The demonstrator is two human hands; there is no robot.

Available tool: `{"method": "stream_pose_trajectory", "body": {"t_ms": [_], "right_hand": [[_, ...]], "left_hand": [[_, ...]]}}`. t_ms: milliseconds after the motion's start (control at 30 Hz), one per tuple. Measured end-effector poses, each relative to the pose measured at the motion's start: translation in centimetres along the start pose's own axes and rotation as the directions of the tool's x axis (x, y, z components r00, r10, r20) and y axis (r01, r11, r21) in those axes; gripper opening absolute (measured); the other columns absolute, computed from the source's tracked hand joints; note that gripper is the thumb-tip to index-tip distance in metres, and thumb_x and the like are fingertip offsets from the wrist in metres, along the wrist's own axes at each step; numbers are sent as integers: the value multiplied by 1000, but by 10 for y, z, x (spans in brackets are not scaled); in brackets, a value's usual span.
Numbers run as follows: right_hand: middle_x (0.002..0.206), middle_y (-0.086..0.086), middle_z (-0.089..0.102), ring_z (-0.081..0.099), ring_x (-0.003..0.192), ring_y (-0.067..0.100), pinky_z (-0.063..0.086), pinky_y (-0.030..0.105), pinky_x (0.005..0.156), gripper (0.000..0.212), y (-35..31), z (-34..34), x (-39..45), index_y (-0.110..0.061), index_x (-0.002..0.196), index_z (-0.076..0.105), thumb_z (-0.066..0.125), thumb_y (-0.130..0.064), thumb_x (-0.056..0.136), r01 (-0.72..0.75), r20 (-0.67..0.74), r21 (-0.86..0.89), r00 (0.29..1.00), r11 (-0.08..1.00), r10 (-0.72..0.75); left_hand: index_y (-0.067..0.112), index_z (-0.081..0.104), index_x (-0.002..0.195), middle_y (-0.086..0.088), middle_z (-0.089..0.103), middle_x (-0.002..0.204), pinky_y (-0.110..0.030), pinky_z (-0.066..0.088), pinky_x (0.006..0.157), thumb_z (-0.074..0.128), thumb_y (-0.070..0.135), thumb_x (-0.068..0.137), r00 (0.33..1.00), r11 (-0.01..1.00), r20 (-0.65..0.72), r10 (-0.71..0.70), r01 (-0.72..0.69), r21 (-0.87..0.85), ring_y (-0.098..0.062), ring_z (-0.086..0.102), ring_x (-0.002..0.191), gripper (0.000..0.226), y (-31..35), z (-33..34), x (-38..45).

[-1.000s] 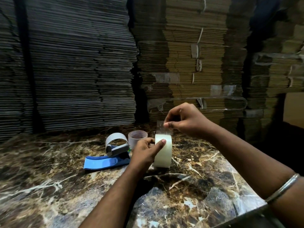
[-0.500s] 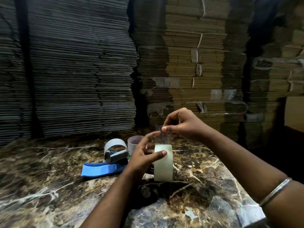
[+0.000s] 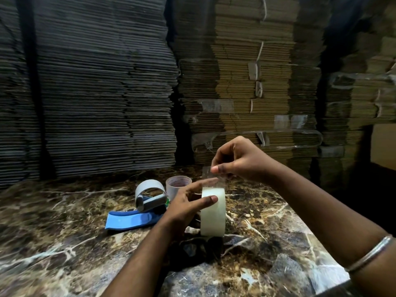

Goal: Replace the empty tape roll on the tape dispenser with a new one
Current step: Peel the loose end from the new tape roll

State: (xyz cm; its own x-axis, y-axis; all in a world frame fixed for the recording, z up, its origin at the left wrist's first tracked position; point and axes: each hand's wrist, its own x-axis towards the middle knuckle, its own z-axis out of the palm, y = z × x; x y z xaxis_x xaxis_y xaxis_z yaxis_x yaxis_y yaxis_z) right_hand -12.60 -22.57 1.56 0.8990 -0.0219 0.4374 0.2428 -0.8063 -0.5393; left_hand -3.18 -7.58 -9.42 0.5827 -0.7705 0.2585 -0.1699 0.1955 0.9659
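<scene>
A full roll of clear tape [image 3: 213,213] stands on edge on the marble table [image 3: 64,243]. My left hand [image 3: 186,204] grips it from the left, thumb on its face and forefinger along the top. Above it my right hand [image 3: 237,160] pinches the loose tape end [image 3: 211,176], a short clear strip pulled straight up from the roll. The blue tape dispenser [image 3: 132,219] lies on its side to the left, with an empty grey core [image 3: 150,187] still on it.
A small translucent plastic cup [image 3: 178,184] stands just behind the dispenser. Tall stacks of flattened cardboard [image 3: 107,82] wall off the back of the table. The table's right edge [image 3: 321,243] runs diagonally under my right forearm, which wears a metal bangle.
My right hand has drawn the tape end higher, so a longer strip shows above the roll. My left forefinger has stretched out along the roll's top.
</scene>
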Motion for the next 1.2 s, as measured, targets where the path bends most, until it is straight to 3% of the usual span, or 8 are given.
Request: {"method": "stream_pose_trajectory", "body": {"t_ms": [233,433,567,700,800,900,1067,1200], "right_hand": [[75,10,73,69,65,14,55,22,57,7,7,4,3,-2,82,74,75,-9,82,-49,-55,-2,997,999,49],[77,9,76,74,74,20,62,42,74,12,25,8,11,-7,79,77,78,-19,79,-172,-51,17,984,985,172],[72,8,74,68,63,14,57,40,66,23,27,11,14,-10,80,77,75,-33,82,-209,-54,-17,977,978,208],[92,8,73,74,70,19,60,37,61,34,30,15,14,-15,110,64,70,-38,86,-271,-127,96,951,958,282],[93,8,71,69,72,19,52,35,62,37,38,25,6,-16,108,63,54,-49,94,-331,-146,259,915,907,376],[99,11,70,66,86,24,49,41,75,49,49,42,-16,-11,105,64,39,-53,98,-316,-130,447,903,837,410],[115,3,71,65,110,22,49,47,94,45,61,69,-52,-21,112,66,45,-50,86,-227,-22,541,959,810,283],[121,2,67,65,113,21,56,46,91,54,65,74,-66,-32,129,57,65,-44,77,-152,34,532,987,833,158]], "left_hand": [[38,65,120,-11,75,109,-66,48,86,74,22,75,1000,1000,30,-5,6,-10,-35,69,103,49,1,-1,-1],[34,70,114,-14,74,110,-54,53,88,74,16,76,999,999,32,27,-25,-42,-34,69,104,42,-1,0,0],[33,70,115,-13,74,111,-45,55,86,75,17,74,999,997,9,44,-44,-66,-32,68,107,44,-4,2,1],[33,64,125,-10,71,120,-45,53,90,74,14,76,997,995,29,69,-67,-69,-30,65,113,54,-6,1,2],[37,67,120,-11,71,119,-42,54,87,74,13,73,997,994,21,70,-67,-90,-33,65,113,53,-6,0,1],[39,67,119,-8,70,121,-44,55,91,75,12,72,997,992,19,77,-75,-98,-30,65,113,55,-7,0,0],[43,67,117,-8,70,121,-55,50,94,80,19,66,997,990,3,83,-82,-114,-33,64,114,58,-8,0,2],[44,63,121,-10,68,124,-56,52,94,81,25,63,997,989,19,77,-74,-131,-33,64,114,64,-8,-2,1]]}}
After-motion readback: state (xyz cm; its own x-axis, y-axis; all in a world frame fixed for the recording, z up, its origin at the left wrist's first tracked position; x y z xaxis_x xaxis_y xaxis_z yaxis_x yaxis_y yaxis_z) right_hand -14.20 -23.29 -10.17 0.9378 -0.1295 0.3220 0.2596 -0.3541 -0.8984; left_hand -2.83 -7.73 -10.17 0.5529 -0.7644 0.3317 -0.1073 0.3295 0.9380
